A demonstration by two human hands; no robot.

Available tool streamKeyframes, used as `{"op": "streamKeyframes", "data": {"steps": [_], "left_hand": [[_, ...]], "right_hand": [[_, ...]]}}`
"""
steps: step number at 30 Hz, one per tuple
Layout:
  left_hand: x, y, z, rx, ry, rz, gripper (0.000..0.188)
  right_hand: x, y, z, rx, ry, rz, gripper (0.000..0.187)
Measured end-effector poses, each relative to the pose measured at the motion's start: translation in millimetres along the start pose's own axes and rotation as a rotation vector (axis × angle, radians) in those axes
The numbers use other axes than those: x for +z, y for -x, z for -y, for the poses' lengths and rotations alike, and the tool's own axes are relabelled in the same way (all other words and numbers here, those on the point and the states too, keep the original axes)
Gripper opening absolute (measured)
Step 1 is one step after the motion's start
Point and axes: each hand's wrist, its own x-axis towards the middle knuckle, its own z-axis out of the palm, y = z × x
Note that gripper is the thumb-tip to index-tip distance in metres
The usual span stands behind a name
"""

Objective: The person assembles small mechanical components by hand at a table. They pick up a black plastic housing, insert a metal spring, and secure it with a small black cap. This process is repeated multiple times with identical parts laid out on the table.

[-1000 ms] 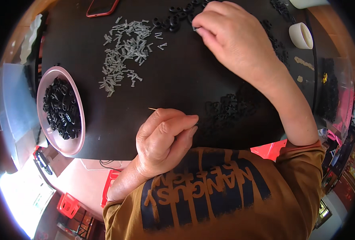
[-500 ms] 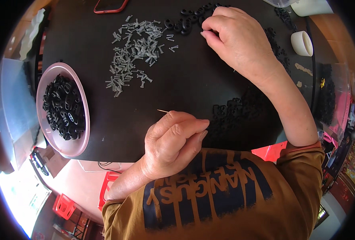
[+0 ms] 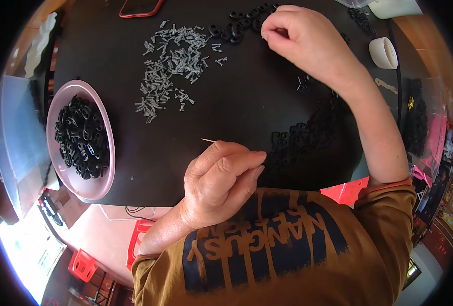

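Observation:
My left hand (image 3: 221, 178) is closed near the front edge of the dark table, with a thin pale toothpick (image 3: 207, 139) sticking out past its knuckles. Its thumb and forefinger press together; anything small between them cannot be made out. Farther off on the right, my right hand (image 3: 305, 43) has its fingers curled into a pinch, and what they hold is hidden. Beside its fingertips lies a cluster of black oval plastic parts (image 3: 234, 31) with holes. Small black pieces (image 3: 303, 83) lie below the right palm, and a dark heap of black plastic parts (image 3: 300, 137) spreads toward my body.
A loose pile of small metal springs (image 3: 167, 66) covers the table's left middle. At the left edge stands a pink bowl (image 3: 111, 168) of black parts. A red-cased phone (image 3: 141, 7) lies at the far edge. A white cup (image 3: 383, 53) is at the right.
My right hand has shifted slightly right, its fingers curled tighter, and small black pieces beneath it now show. My left hand stays where it was.

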Motion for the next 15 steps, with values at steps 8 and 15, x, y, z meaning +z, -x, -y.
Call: {"op": "streamKeyframes", "data": {"steps": [8,15], "left_hand": [[-0.6,-0.8,-0.3,-0.018,0.003,0.022,0.028],[-0.7,-2.4,-1.0,-0.015,-0.001,0.028,0.028]], "right_hand": [[-22.9,-10.8,4.6,0.224,-0.178,0.271,0.014],[-13.6,-9.9,1.9,0.150,0.003,0.252,0.012]]}}
